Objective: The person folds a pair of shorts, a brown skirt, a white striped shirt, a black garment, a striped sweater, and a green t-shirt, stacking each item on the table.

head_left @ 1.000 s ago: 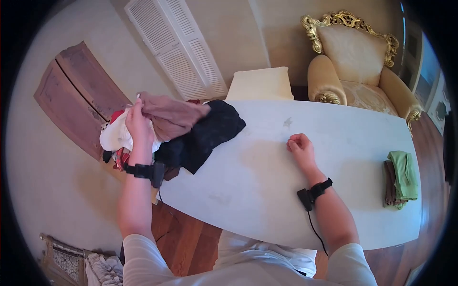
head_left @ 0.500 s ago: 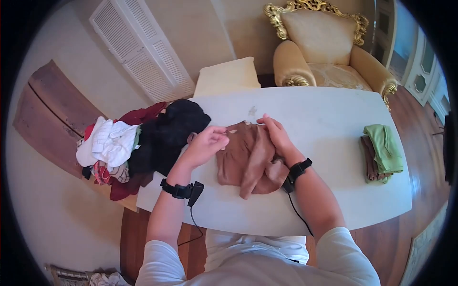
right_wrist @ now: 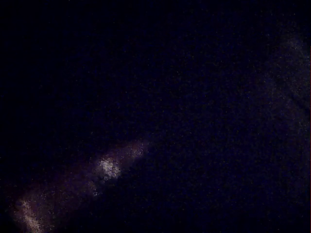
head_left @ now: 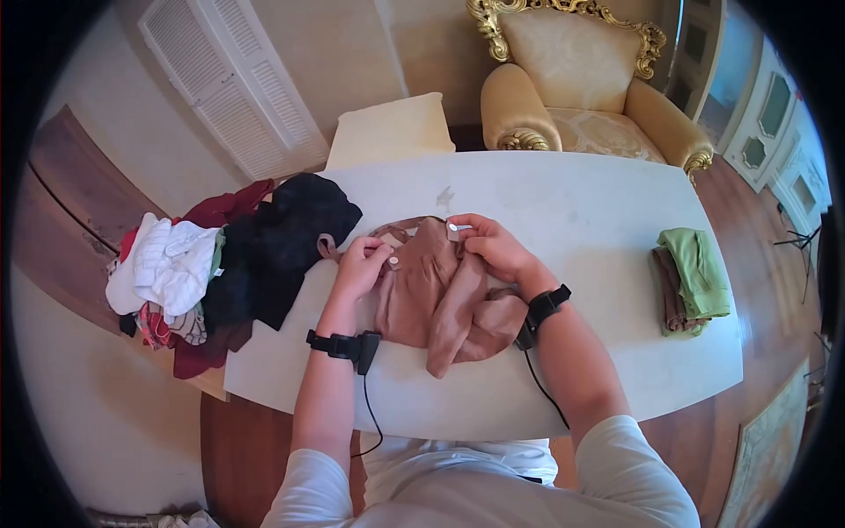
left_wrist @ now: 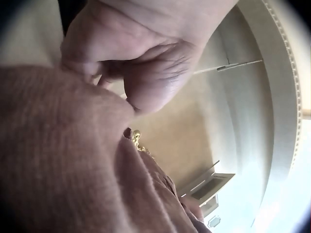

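Head view: the brown garment (head_left: 409,304) lies rumpled on the table (head_left: 607,220), between the clothes pile (head_left: 277,251) and the folded stack (head_left: 695,277); left hand (head_left: 359,267) and right hand (head_left: 497,248) each pinch its far edge. Left wrist: that grip pinches fabric. Right wrist: too dark to tell.

this looks like a room in a home, and a rather showy one. a gilded, carved armchair (head_left: 591,77) with cream upholstery fills the upper right of the frame; white louvred doors (head_left: 231,81) stand at the upper left. wooden floor (head_left: 764,273) runs down the right side. at the left, a heap of clothes (head_left: 251,255) lies on the pale table (head_left: 590,216).
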The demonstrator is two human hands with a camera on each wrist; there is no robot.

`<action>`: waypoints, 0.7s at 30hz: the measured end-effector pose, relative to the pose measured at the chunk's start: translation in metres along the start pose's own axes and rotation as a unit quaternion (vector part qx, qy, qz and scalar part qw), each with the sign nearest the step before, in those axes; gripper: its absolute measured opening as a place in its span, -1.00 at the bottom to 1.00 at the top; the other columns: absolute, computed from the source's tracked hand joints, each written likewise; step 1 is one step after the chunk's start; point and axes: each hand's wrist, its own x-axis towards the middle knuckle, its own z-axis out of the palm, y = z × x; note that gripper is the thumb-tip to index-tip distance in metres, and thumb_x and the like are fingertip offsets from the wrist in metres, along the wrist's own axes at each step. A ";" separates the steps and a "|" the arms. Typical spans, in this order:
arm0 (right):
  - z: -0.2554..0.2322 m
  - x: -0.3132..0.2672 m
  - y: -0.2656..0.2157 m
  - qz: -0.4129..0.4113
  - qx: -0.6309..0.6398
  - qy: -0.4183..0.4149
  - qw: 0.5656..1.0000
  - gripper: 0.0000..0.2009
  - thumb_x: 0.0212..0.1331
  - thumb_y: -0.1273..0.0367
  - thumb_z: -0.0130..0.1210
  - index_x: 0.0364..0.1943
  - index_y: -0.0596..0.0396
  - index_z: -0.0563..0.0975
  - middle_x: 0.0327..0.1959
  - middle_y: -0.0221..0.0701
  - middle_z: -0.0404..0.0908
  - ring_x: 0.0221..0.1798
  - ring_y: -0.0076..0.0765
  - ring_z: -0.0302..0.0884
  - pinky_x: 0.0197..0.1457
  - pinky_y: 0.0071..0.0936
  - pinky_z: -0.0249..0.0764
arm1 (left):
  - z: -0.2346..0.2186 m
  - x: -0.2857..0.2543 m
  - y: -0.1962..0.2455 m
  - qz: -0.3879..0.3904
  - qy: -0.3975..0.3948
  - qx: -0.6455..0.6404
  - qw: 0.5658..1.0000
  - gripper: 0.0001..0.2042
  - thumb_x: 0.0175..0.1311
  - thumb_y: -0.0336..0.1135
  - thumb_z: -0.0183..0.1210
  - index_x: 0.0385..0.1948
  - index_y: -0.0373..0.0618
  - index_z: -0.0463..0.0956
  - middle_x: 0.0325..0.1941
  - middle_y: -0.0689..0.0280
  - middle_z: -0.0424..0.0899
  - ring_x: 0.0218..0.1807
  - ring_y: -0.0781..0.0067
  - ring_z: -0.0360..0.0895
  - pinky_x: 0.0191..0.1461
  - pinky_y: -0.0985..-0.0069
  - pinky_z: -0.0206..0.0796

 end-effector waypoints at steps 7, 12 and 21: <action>0.000 0.000 -0.004 -0.004 0.044 -0.052 0.998 -0.31 0.17 0.80 -0.27 0.44 0.08 0.36 0.13 -0.22 0.64 0.10 -0.33 0.67 0.19 -0.38 0.65 | -0.014 -0.001 -0.001 -0.082 -0.107 -0.143 0.980 -0.79 0.56 -0.29 0.07 0.06 -0.11 0.59 -0.14 0.37 0.69 -0.22 0.55 0.65 -0.16 0.53 0.56; 0.012 -0.006 -0.014 0.013 0.056 -0.033 0.998 -0.34 0.16 0.80 -0.26 0.38 0.08 0.42 0.21 -0.21 0.62 0.19 -0.28 0.64 0.30 -0.36 0.60 | -0.011 -0.010 0.002 0.001 -0.170 -0.217 0.961 -0.64 0.36 -0.56 0.10 0.18 -0.16 0.50 -0.06 0.35 0.68 0.00 0.53 0.62 0.17 0.52 0.47; 0.029 -0.024 -0.071 -0.017 -0.239 -0.032 0.970 -0.57 0.34 0.48 0.12 0.30 0.10 0.52 0.14 -0.43 0.63 -0.03 -0.51 0.60 0.12 -0.52 0.53 | 0.000 -0.030 0.030 0.106 -0.183 -0.263 0.942 -0.55 0.36 -0.56 0.24 0.28 -0.15 0.43 -0.12 0.40 0.65 -0.04 0.64 0.58 0.14 0.59 0.41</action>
